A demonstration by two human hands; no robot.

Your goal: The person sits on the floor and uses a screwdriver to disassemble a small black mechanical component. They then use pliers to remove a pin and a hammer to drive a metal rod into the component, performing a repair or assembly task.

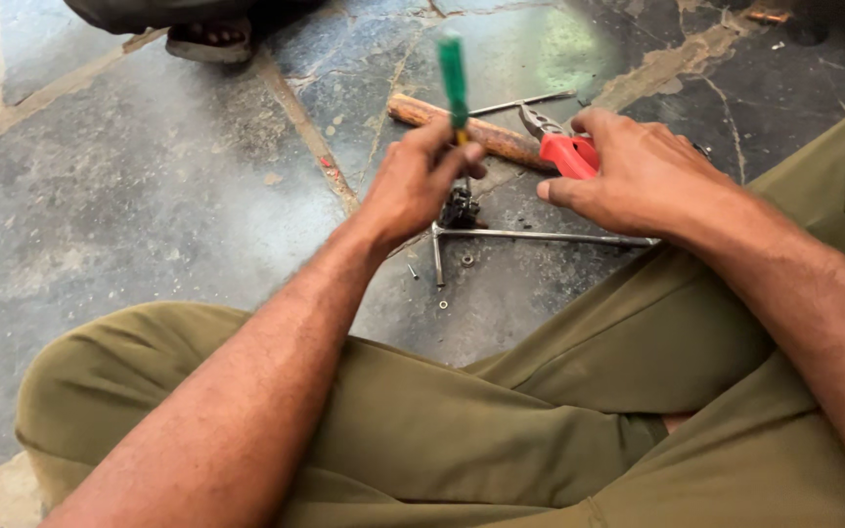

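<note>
Olive-green trousers (501, 430) with a seamed fly, forearms bare of sleeves

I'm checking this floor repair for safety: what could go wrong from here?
1. The left hand holds the green-handled screwdriver upright on a small dark part that seems unclamped; the tip might slip toward the right hand.
2. The right hand rests on the red-handled pliers close beside the part, within reach of a slip.
3. Small washers lie loose on the cracked stone floor and could be lost.
</note>
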